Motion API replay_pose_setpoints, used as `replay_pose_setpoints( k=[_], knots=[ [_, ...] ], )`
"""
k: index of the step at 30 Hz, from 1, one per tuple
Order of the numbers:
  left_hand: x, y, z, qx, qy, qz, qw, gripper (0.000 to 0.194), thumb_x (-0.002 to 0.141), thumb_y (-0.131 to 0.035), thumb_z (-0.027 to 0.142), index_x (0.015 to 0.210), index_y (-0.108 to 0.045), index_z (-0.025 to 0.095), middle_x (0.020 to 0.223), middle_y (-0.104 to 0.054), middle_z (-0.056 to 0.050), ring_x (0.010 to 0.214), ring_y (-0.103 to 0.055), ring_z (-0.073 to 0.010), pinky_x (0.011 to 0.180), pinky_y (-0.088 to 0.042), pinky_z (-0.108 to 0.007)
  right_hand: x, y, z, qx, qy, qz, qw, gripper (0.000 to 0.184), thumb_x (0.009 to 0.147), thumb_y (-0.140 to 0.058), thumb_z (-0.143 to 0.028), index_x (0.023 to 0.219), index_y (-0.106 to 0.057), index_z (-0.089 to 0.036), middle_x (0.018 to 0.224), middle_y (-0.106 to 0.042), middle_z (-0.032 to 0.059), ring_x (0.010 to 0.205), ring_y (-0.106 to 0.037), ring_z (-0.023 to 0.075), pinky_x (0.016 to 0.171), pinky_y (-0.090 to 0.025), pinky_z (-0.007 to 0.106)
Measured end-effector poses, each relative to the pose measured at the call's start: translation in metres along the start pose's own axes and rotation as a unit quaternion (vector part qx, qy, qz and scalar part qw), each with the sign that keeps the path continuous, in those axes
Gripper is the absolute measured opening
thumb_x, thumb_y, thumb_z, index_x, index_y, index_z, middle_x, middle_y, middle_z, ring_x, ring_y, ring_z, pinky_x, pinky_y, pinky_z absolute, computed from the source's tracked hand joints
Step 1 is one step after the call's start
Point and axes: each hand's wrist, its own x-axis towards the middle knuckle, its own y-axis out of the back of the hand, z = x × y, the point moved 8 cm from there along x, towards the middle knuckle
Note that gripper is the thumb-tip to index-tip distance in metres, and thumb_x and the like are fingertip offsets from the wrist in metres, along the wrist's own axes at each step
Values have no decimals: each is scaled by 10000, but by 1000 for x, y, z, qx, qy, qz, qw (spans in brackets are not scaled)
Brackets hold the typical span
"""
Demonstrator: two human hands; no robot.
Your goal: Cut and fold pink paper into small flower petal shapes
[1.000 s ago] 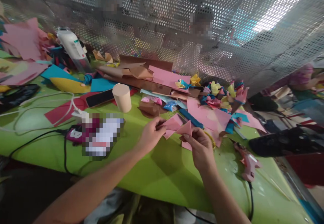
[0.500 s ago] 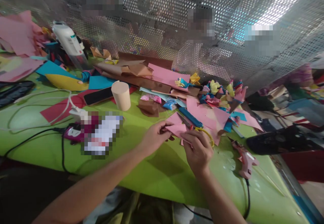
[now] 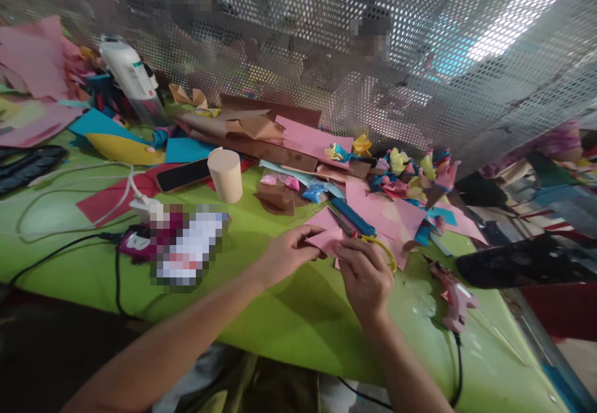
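Between my two hands is a small folded piece of pink paper (image 3: pixel 325 239), held just above the green table. My left hand (image 3: pixel 293 251) pinches its left edge between thumb and fingers. On the other side, my right hand (image 3: pixel 366 273) grips the right edge with curled fingers. Scissors with yellow handles (image 3: pixel 386 251) lie just behind my right hand, their lower part hidden by it. A blue cutter-like tool (image 3: pixel 353 216) rests beside the scissor blades, on sheets of pink paper (image 3: pixel 405 217).
A pink glue gun (image 3: pixel 454 301) lies at the right with its cord over the front edge. A beige cylinder (image 3: pixel 225 175) stands near a dark phone (image 3: pixel 184 175). Left are a power strip (image 3: pixel 135 245) and cables. Coloured paper scraps line the perforated metal screen (image 3: pixel 298 46).
The pink paper has tilted slightly in my fingers, and my left fingers have shifted a little along its edge. The whole view has moved very slightly.
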Motion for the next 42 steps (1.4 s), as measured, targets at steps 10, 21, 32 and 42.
replay_pose_setpoints(
  k=[10, 21, 32, 42],
  knots=[
    [-1, -1, 1, -5, -16, -10, 1000, 368, 853, -640, 394, 1126, -692, 154, 1030, -715, -87, 921, -666, -192, 875, -530, -324, 1, 0, -1, 3, -1, -2, 1000, 245, 857, -613, -101, 903, -739, -306, 898, -746, 27, 839, -708, 204, 773, -556, 352],
    [2, 16, 3, 90, -47, 73, 992, 314, 882, -571, 283, 1142, -691, 153, 1024, -734, -83, 842, -696, -185, 802, -554, -308, 7, -3, 5, 77, -62, -43, 994, 337, 838, -511, -75, 1003, -718, -285, 1030, -730, 46, 992, -681, 227, 868, -532, 386],
    [-6, 0, 27, 285, -149, 57, 945, 285, 904, -521, 186, 1104, -716, 245, 1153, -720, -50, 1079, -643, -218, 978, -470, -326, -6, -22, 40, 252, -324, -65, 910, 202, 830, -668, -381, 948, -719, -225, 897, -719, 47, 827, -630, 212, 747, -489, 326],
    [-5, 2, 18, 270, -84, 38, 958, 221, 948, -496, 326, 1054, -646, 201, 917, -731, -36, 736, -692, -164, 713, -494, -259, -13, -21, 50, 255, -377, -31, 890, 211, 791, -697, -417, 740, -685, -212, 658, -606, -14, 626, -499, 149, 588, -376, 265]
  ],
)
